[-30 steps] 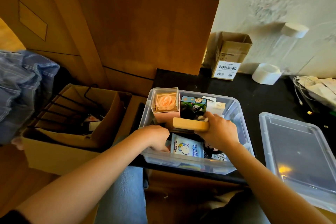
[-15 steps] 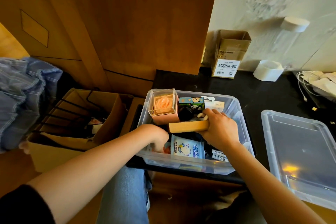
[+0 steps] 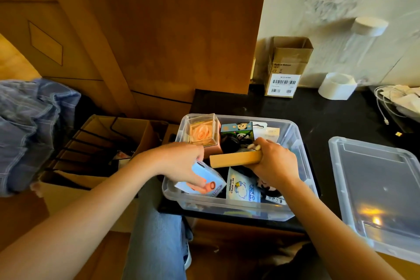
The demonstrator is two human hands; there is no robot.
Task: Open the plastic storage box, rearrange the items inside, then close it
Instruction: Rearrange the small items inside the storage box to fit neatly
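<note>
Two bare hands work inside one clear, glossy plastic storage box (image 3: 293, 134) that sits open on the black table top (image 3: 227, 102). Its one flat translucent lid (image 3: 377, 188) lies apart on the table to the right. The left hand (image 3: 181, 163) clasps a small pale-blue cardboard box (image 3: 204, 179), tilted over the near-left corner of the storage box; half a second ago that hand was sunk low in the box with no blue box showing. The right hand (image 3: 275, 161) grips one end of a smooth tan wooden block (image 3: 234, 158), held level as before. Inside also sit one clear cube holding a peach rose (image 3: 202, 130), one panda-printed carton (image 3: 237, 130) and one soft wet-wipes packet (image 3: 243, 186). Two brown corrugated cartons stand outside: a small one (image 3: 286, 68) by the wall, a large open one (image 3: 100, 152) on the left.
</note>
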